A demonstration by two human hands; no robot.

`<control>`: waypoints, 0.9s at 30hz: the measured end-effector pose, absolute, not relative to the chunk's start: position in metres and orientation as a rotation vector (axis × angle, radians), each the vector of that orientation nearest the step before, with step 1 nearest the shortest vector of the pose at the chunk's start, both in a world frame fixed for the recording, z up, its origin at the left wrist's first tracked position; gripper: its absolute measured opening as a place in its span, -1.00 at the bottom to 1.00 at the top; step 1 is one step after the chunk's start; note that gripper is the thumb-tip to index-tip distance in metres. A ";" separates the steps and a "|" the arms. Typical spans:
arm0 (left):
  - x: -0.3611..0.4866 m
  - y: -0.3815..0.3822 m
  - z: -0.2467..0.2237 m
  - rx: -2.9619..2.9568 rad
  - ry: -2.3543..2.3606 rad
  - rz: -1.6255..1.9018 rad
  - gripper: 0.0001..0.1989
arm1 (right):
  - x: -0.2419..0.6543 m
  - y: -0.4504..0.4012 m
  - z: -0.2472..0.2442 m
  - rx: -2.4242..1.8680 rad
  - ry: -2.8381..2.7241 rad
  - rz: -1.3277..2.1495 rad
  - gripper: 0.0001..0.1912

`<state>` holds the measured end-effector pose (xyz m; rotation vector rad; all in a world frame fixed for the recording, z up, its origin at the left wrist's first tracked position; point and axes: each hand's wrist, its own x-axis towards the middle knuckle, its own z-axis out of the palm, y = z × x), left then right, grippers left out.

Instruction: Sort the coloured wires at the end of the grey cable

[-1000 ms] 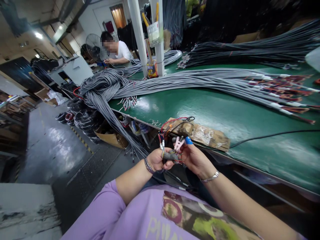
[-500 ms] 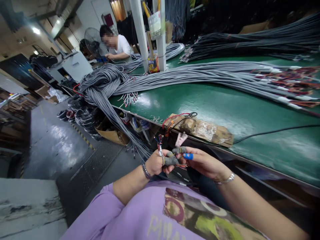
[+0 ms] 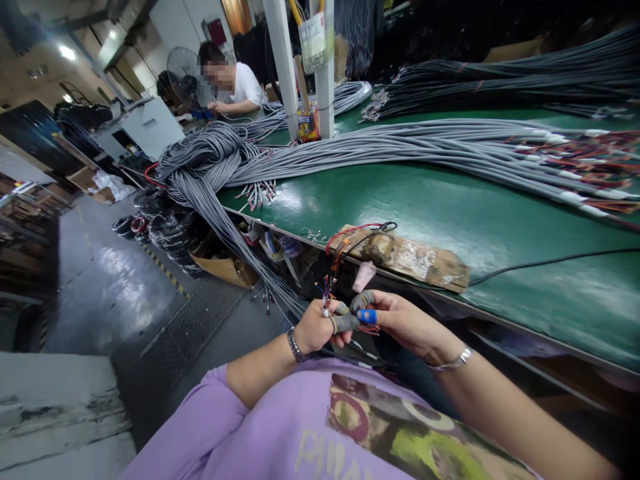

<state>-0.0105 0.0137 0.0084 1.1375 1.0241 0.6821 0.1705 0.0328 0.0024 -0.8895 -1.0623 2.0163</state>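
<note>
My left hand (image 3: 325, 325) is closed around the end of a cable, whose thin coloured wires (image 3: 327, 290) fan out above the fist. Grey covers wrap some of its fingertips. My right hand (image 3: 387, 317) pinches at wires beside the left thumb; a blue band circles one finger and a grey cover sits on another. Orange-red wire ends (image 3: 369, 329) poke out below the meeting fingertips. Both hands touch or nearly touch, in front of the bench edge. Fingers hide exactly which strands the right hand grips.
On the green bench (image 3: 500, 220) lies a taped wooden block (image 3: 415, 260) with red and black leads. Long grey cables (image 3: 400, 147) run across the bench and hang over its left edge. A white post (image 3: 325, 73) stands behind. A co-worker (image 3: 240, 87) sits at the far end.
Both hands have shifted slightly, the left a little to the right. The right fingertips have closed in against the left thumb, and the coloured wires above the left fist have moved right.
</note>
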 end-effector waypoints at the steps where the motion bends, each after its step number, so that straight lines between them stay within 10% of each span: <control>1: -0.011 0.014 0.008 1.136 1.021 0.690 -0.55 | 0.170 0.032 0.002 -0.888 -1.057 2.014 -0.68; 27: -0.004 0.005 0.007 1.150 1.216 0.868 -0.73 | 0.151 0.021 0.003 -1.058 -1.096 1.716 -0.69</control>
